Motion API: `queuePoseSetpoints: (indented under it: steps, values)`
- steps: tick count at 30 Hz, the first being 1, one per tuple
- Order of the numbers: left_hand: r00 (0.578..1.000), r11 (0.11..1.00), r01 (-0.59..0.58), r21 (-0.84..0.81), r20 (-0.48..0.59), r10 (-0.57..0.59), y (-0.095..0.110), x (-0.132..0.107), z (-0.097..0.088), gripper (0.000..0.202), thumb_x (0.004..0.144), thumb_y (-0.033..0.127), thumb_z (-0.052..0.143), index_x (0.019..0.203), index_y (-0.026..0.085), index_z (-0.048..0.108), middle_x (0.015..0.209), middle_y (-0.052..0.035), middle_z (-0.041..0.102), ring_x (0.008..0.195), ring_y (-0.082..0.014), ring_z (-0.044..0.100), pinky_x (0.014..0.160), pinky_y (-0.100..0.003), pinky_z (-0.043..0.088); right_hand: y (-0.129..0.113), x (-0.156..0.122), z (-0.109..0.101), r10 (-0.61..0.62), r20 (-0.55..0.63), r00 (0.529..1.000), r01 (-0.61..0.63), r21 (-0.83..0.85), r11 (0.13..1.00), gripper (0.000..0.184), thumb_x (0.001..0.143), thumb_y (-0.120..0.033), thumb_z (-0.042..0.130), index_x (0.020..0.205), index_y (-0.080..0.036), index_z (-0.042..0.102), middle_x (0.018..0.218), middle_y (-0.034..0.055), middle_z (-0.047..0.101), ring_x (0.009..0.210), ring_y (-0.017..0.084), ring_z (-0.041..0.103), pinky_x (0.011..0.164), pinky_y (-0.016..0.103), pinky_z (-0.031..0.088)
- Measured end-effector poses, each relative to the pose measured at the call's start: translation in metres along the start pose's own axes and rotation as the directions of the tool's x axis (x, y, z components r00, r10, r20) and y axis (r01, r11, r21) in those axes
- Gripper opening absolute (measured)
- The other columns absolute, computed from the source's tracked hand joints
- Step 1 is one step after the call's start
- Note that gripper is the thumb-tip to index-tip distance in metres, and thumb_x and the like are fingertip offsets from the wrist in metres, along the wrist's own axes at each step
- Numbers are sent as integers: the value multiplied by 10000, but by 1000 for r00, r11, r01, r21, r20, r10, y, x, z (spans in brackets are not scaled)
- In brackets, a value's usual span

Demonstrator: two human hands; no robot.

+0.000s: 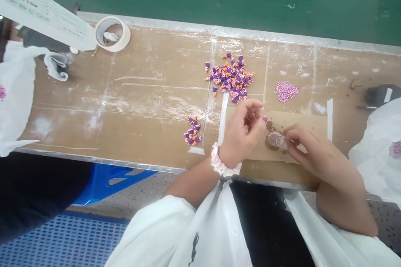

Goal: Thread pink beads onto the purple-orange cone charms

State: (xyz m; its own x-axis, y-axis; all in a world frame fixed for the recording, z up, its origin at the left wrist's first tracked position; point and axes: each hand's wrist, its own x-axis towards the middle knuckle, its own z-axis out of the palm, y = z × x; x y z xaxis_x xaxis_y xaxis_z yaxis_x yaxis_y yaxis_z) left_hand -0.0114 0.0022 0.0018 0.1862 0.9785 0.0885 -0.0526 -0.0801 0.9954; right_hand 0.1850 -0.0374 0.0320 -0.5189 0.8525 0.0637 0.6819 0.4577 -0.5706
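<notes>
My left hand (242, 135), with a pale scrunchie on its wrist, hovers over a cardboard sheet just below a pile of small purple, orange and pink figures (231, 76). Its fingers are curled in toward the thumb, and whatever they may hold is hidden. To the right, my right hand (316, 150) has thumb and index finger closed in a pinch at the edge of a small clear cup (275, 138). Anything between those fingertips is too small to make out. Wet brown spots surround the cup. A smaller group of the same figures (192, 130) lies to the left.
A heap of small pink beads (286, 91) lies beyond my right hand. A tape roll (112, 34) stands at the back left, by a white printed box (46, 12). White plastic bags (379, 146) flank the table (150, 62) on both sides. A dark object (382, 95) sits far right.
</notes>
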Motion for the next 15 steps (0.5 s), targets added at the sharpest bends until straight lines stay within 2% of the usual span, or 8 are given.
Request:
queuePoseSetpoints:
  steps: [2,4,6,8,10,11,13,15]
  values:
    - [1000,989,-25,147,4,25,6,1,-12,157,897,235,518,1046,193,490,812,13,519,607,-72,447,574,-203,413,-1,-1,-3,26,-68,997,-24,26,999,123,920,-119,493,893,-233,455,881,18,610,746,137,594,656,247,446]
    - [999,912,-37,408,37,24,13,1,-34,175,894,254,523,1058,193,517,861,-3,539,624,-82,455,624,-230,423,-1,-2,-5,46,-134,990,-43,25,999,116,913,-143,507,871,-240,461,899,20,626,757,146,615,656,257,455]
    - [997,743,29,669,38,-73,19,0,-65,177,888,256,524,1051,191,543,873,-16,548,664,-107,482,677,-261,422,1,-4,-4,38,-167,985,-35,18,999,96,920,-192,511,852,-241,462,918,33,633,773,161,630,663,272,470]
    - [972,531,188,826,-78,-223,25,-3,-96,131,886,250,510,994,187,550,839,-19,547,707,-138,511,705,-283,414,5,-6,0,1,-166,986,3,25,1000,109,939,-253,491,836,-238,459,916,45,629,767,173,634,664,287,483]
    - [920,337,336,880,-230,-317,28,-7,-122,85,880,273,515,897,191,534,780,-12,539,723,-162,525,706,-294,401,10,-8,6,-27,-146,989,34,45,998,135,954,-288,476,830,-238,455,909,49,620,732,173,621,658,297,490]
    - [895,269,385,883,-285,-344,28,-9,-131,104,879,294,519,844,196,518,748,-7,533,719,-169,526,697,-295,394,12,-10,9,-33,-137,990,40,54,998,136,959,-293,470,835,-240,457,909,48,617,710,168,611,648,298,490]
    - [853,196,452,870,-358,-379,27,-13,-140,195,885,345,511,755,204,481,692,0,532,700,-174,528,676,-291,377,15,-12,13,-25,-135,990,32,51,998,130,965,-301,470,849,-245,460,930,49,615,699,164,601,631,297,491]
    - [824,174,489,855,-387,-413,22,-13,-140,284,896,400,489,691,207,459,653,-2,545,675,-174,529,655,-288,359,16,-12,14,-12,-152,988,18,39,999,136,971,-320,463,854,-253,456,943,55,615,718,174,609,623,302,493]
